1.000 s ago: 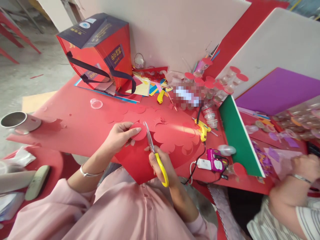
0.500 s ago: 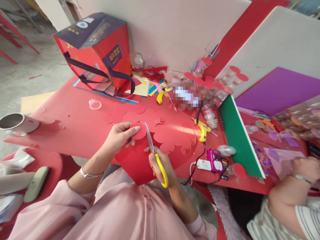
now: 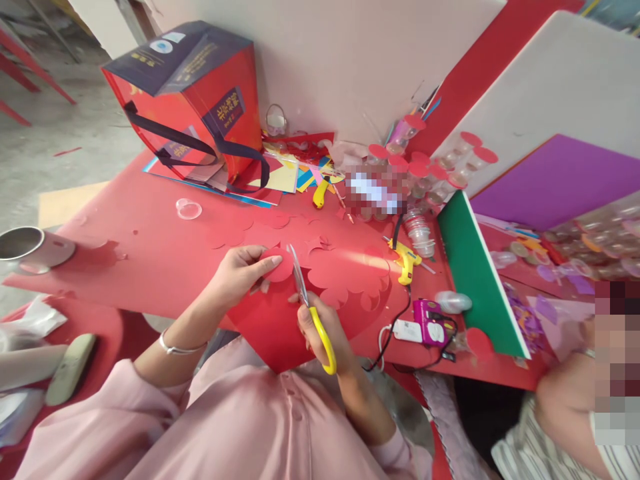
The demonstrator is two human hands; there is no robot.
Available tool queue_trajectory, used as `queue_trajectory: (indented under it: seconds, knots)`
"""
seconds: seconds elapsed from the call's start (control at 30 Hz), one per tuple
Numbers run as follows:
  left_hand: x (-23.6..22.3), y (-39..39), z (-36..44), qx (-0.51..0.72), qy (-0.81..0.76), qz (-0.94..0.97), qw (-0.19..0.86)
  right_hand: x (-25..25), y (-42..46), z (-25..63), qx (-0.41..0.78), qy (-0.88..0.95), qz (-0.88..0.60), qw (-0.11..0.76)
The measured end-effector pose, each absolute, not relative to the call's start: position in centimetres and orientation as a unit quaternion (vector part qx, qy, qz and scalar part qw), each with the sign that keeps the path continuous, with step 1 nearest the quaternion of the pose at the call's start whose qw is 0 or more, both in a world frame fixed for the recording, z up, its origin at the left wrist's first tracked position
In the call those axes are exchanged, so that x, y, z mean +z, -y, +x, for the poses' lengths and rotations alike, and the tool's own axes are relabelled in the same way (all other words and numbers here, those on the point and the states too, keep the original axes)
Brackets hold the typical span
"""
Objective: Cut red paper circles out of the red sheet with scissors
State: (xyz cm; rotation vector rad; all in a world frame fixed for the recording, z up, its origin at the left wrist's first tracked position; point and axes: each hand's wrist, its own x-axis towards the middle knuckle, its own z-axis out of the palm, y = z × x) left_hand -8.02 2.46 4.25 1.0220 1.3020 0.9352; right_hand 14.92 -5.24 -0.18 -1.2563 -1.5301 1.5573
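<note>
My left hand [image 3: 239, 275] pinches the rounded edge of a red paper sheet [image 3: 265, 327] held over the table's near edge. My right hand [image 3: 323, 337] grips yellow-handled scissors [image 3: 310, 307], whose blades point away from me and lie along the round part of the sheet beside my left fingertips. More red paper with scalloped cut-outs [image 3: 345, 270] lies flat just beyond the blades.
A red and navy gift bag [image 3: 195, 100] stands at the back left. A yellow glue gun [image 3: 406, 259], a pink device [image 3: 433, 321], small jars [image 3: 425, 170], a green board [image 3: 473, 273] and a metal cup [image 3: 30, 247] are around. Another person's arm [image 3: 565, 400] is at lower right.
Hardly anything has moved: my hands and the scissors hold the same pose. The view has drifted slightly, and the other person's arm has shifted a little at the lower right.
</note>
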Motion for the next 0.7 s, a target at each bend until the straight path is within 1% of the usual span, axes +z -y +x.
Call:
queue_trajectory:
  seconds: [0.47,0.7]
  knots:
    - [4.36,-2.91,-7.83,0.448,-0.553,0.393,0.582,-0.06,4.91,15.11,0.598,0.571,-0.472,0.306]
    - [3.57,-3.04,-8.24,0.453,-0.557,0.397,0.572,-0.24,4.9,14.97,0.601,0.561,-0.481,0.305]
